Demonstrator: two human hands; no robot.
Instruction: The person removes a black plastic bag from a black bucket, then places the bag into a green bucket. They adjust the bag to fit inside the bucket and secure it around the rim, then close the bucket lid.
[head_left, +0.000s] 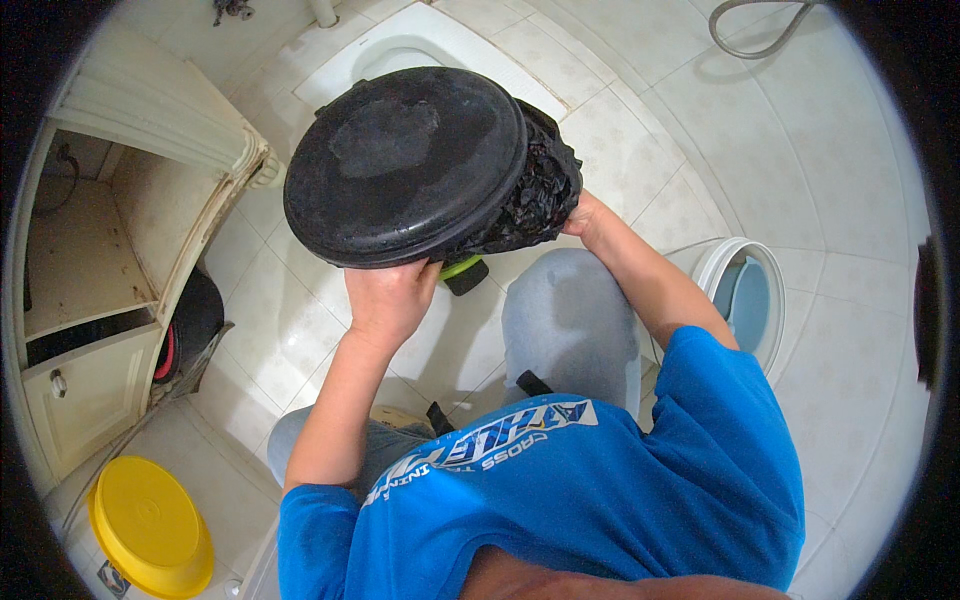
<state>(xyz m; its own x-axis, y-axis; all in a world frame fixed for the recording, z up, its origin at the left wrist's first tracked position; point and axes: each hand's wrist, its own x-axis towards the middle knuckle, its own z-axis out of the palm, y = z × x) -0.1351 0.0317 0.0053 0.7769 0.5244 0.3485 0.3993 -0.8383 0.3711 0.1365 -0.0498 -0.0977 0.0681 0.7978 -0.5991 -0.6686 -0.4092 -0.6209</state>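
Observation:
A round black plastic lid (405, 157) of a bin fills the upper middle of the view, tilted toward me. Crumpled black plastic bag film (536, 187) bunches out from under its right side. My left hand (386, 296) grips the near lower edge, with its fingertips hidden underneath. On the right, my right hand (581, 215) holds the bagged side, and most of its fingers are out of sight behind the film. Below the lid shows a lime-green and black part (465, 274); whether it belongs to the bin, I cannot tell.
A squat toilet (517, 71) lies beyond the lid. At left stands a cream cabinet (90, 397) with an open compartment. A yellow basin (150, 517) is at lower left. A white bucket (776, 300) holding something blue-grey stands right; a metal hose (750, 52) hangs upper right.

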